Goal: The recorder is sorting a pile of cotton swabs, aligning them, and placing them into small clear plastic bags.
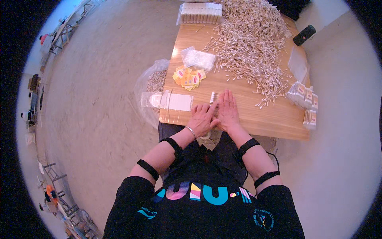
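A small row of cotton swabs (215, 97) lies side by side on the wooden table (246, 109), between and just ahead of my hands. My right hand (228, 112) rests along the row's right side with its fingers stretched out. At the near left of the row is my left hand (202, 119), its fingers bent and partly apart, the index finger reaching toward the swabs. My thumbs come close together. The near ends of the swabs are hidden by my fingers. A large heap of loose cotton swabs (252, 44) covers the far right of the table.
Yellow cards (190, 78) and clear plastic bags (198, 58) lie at left. White packaging sleeves (177, 101) sit at the left edge, beside a floor bag of swabs (156, 81). Packed bundles (201, 14) stand far back; filled packs (302, 95) and a black cylinder (304, 35) are right.
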Available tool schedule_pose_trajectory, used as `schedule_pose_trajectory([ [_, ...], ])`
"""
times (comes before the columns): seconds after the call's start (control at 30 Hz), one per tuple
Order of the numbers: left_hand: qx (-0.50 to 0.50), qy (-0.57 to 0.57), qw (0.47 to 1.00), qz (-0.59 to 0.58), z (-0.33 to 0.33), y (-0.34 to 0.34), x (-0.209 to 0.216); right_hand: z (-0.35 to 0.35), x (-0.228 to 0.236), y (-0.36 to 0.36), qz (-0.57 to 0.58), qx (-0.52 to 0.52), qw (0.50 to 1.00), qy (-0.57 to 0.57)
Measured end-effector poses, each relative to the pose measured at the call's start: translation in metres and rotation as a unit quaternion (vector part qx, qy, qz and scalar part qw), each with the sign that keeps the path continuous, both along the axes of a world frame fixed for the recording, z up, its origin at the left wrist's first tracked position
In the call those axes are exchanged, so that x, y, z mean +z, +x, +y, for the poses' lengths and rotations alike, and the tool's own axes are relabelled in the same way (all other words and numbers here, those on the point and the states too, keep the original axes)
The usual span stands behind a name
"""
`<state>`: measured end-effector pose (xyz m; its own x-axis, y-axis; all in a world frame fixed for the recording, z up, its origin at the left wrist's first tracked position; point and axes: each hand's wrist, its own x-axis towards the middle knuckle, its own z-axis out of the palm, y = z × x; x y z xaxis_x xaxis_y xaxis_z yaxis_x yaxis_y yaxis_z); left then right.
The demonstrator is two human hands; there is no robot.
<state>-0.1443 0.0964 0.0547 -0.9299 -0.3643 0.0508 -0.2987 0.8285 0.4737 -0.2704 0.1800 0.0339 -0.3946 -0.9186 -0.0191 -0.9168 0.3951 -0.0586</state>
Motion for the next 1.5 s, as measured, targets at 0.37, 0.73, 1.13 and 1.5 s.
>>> schedule_pose_trajectory([
  [0.37,0.002,0.004,1.0,-0.014,-0.002,-0.004,0.005,0.0,0.007,-0.001,0.026,0.005,0.999,0.024],
  [0.73,0.016,-0.008,1.0,-0.014,-0.003,-0.008,0.004,-0.001,0.018,0.002,-0.028,-0.004,0.999,0.043],
  [1.13,0.026,0.021,0.999,-0.021,-0.008,-0.017,0.003,-0.003,0.01,0.001,-0.018,-0.016,0.999,0.048],
  [1.5,0.028,0.028,0.999,-0.032,-0.009,-0.02,0.009,-0.002,0.01,0.001,-0.032,-0.023,0.998,0.044],
])
